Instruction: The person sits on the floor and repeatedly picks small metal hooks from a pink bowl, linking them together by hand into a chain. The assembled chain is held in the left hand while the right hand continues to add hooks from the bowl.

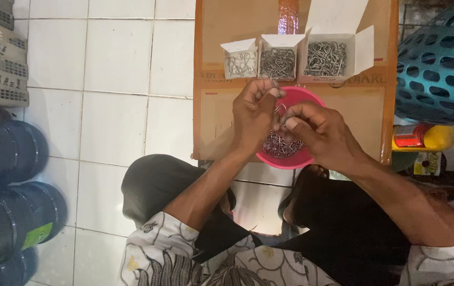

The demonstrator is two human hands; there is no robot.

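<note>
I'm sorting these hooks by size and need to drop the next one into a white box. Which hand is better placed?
Probably the left hand: it pinches a hook just below the boxes, while the right hand sits lower over the pink bowl.

A short-sleeved shirt (195,259) is worn, patterned in cream with dark grey leaf and scroll motifs and small yellow accents. The sleeves end above the elbows, and the forearms are left bare. Dark trousers (153,185) are worn over both legs. No rings, watch or gloves are seen on the left hand (253,114) or right hand (319,132).
</note>
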